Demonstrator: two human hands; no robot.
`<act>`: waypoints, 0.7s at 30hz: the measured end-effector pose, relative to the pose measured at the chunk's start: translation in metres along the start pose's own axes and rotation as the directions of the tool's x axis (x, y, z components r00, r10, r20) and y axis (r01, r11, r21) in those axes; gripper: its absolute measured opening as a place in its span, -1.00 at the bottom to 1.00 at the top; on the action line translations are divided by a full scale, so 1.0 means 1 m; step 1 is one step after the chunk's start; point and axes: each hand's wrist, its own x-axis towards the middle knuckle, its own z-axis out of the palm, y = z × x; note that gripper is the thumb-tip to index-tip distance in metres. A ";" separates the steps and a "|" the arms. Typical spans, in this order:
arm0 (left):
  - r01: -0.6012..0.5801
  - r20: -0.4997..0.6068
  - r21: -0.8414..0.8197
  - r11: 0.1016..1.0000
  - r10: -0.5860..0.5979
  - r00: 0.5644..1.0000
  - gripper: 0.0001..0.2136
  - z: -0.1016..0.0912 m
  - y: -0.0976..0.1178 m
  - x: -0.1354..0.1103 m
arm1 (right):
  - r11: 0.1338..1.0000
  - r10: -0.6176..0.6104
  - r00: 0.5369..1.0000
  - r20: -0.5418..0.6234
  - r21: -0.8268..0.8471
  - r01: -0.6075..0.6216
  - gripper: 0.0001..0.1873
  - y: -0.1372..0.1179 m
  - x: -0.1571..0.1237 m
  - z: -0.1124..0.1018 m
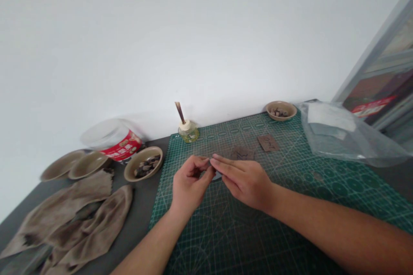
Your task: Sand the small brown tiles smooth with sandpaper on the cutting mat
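Object (210, 162), mostly hidden, pinched in fingertips of left hand (189, 181) and right hand (251, 180); bowl (128, 171) set at nine o'clock.

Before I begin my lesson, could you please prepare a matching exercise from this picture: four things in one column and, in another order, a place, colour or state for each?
Column one
1. right hand
2. cutting mat
3. brown cloth
4. plastic bag

Column two
A. crumpled, to the left of the mat
B. over the mat, its fingers close to the left hand
C. transparent, lying at the right side of the picture
D. green with pale lines

Right pairs: 1-B; 2-D; 3-A; 4-C
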 end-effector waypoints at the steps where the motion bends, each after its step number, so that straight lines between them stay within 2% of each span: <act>1: -0.005 0.000 -0.010 1.000 0.005 1.000 -0.85 0.000 0.000 0.000 | 1.000 -0.001 1.000 0.001 -0.001 0.001 -0.54 -0.001 0.000 -0.001; 7: -0.009 0.013 -0.083 0.997 0.010 1.000 -0.85 0.001 0.002 -0.001 | 1.000 -0.024 1.000 -0.005 0.019 0.024 -0.52 0.001 0.000 -0.001; 12: -0.044 -0.006 -0.163 0.986 0.044 0.999 -0.83 0.001 0.004 -0.001 | 0.996 0.093 0.991 0.092 -0.009 -0.093 -0.55 0.009 0.002 0.001; 14: -0.039 -0.013 -0.150 0.988 0.037 0.999 -0.83 0.000 0.003 -0.001 | 0.995 0.104 0.993 0.060 -0.003 -0.104 -0.53 0.009 0.003 0.000; 17: -0.002 -0.007 -0.071 0.997 0.001 1.000 -0.86 0.000 0.001 0.001 | 0.998 0.056 0.998 -0.005 0.018 -0.056 -0.50 0.004 0.002 -0.003; 21: 0.032 -0.002 0.012 0.999 -0.032 0.999 -0.87 0.002 0.001 0.003 | 1.000 -0.011 0.999 0.046 0.029 0.010 -0.55 0.002 0.002 -0.003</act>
